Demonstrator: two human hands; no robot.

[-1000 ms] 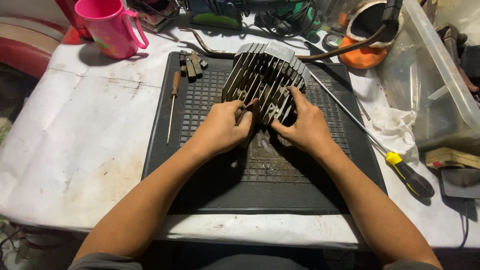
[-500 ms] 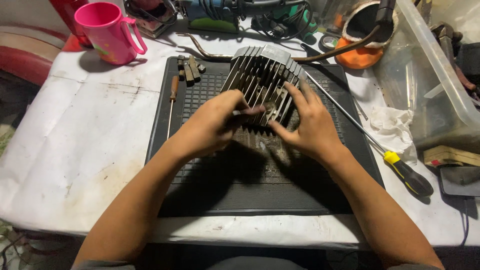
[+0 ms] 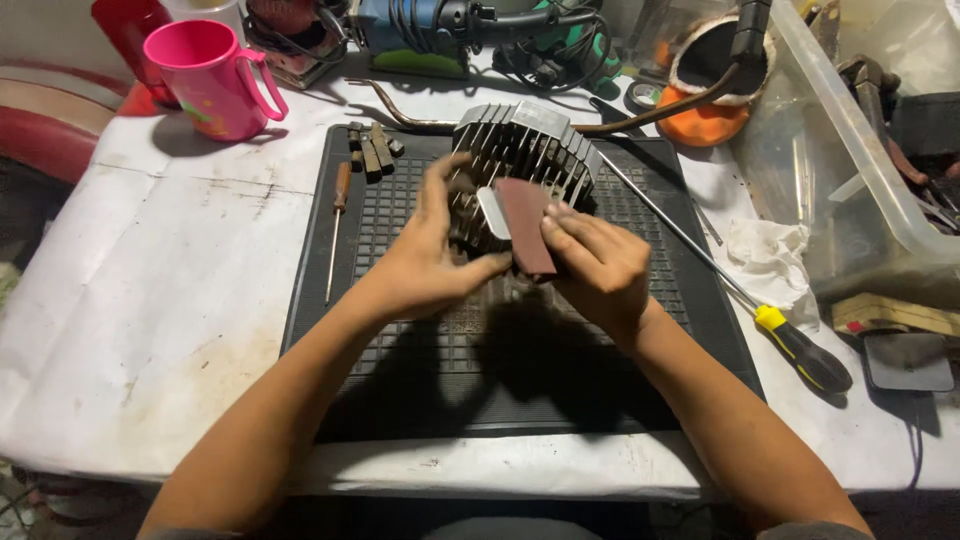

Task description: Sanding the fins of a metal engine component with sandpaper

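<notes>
White paper, stained and creased, covers the workbench (image 3: 150,300), and a black ribbed rubber mat (image 3: 420,390) is laid over its middle. On the far half of that mat a finned metal cylinder block (image 3: 530,150) is stood, grey and dull, its cooling fins fanned out towards the far side.

The left hand (image 3: 430,260) is pressed against the near left face of the block, fingers spread over the fins to steady it. The right hand (image 3: 600,265) is closed on a strip of reddish-brown abrasive paper (image 3: 527,225), which is held flat against the near face of the block. The two hands are set close together, almost touching.

The block is judged to be heavy, rigid cast metal, unlikely to slide on the rubber mat. Its fins are thin and probably sharp-edged and easily bent, so a hold across several fins at once, or on the solid body, is judged safer than on a single fin. The abrasive strip is light and limp and is best pinched flat under the fingertips.

A small wooden-handled screwdriver (image 3: 338,215) lies on the mat's left edge. To the right, a long screwdriver with a yellow and black handle (image 3: 800,350) lies beside a crumpled white rag (image 3: 775,260). A pink mug (image 3: 210,75) stands at far left.
</notes>
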